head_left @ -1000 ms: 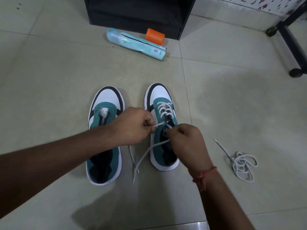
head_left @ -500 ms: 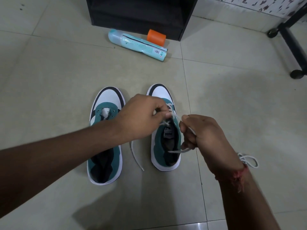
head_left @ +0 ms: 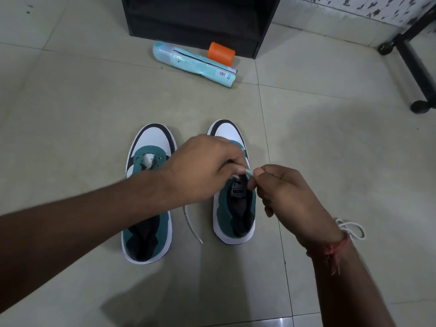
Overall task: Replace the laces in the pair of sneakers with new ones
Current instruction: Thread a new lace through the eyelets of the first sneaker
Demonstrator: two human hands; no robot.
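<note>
Both fists, left hand (head_left: 207, 166) & right hand (head_left: 283, 192), pinching lace (head_left: 247, 172) (white) over rt sneaker (head_left: 236, 208).

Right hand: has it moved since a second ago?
Yes. The right hand has shifted toward the toe and outer edge of the right sneaker, now pinching the lace beside the tongue.

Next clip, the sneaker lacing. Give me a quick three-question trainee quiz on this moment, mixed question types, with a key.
1. True or false: the left sneaker has no lace in its eyelets.
2. What do both hands pinch? A) the can B) the lace C) the orange cap
3. Fill in: the spare lace lies on the floor to the ____ of the right sneaker.

Key: 1 true. 2 B: the left hand and right hand pinch the lace. 3 right.
</note>
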